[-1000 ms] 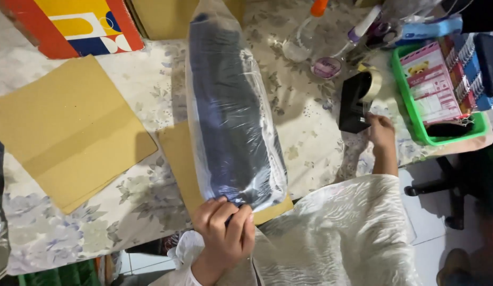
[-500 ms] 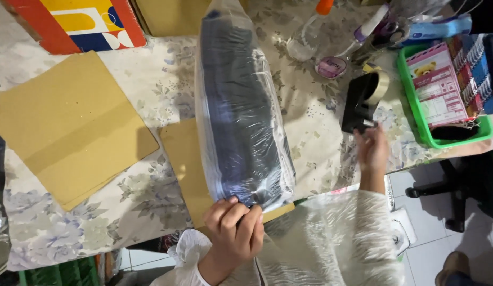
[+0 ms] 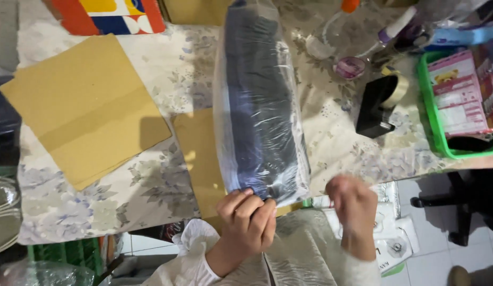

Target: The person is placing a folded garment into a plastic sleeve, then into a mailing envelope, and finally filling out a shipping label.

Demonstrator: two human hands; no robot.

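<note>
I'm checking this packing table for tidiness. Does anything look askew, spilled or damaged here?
Nothing looks spilled or torn. The clear bag of dark cloth lies lengthwise, its near end over the table edge, pinched by the left hand. The cardboard sheets lie skewed to the table. The right hand is blurred, beside the bag.

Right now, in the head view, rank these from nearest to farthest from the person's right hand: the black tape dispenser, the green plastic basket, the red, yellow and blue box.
1. Black tape dispenser: on the table just above the right hand.
2. Green plastic basket: farther out, at the table's right edge.
3. Red, yellow and blue box: far top-left corner, beyond the clear-wrapped dark fabric bundle.
</note>
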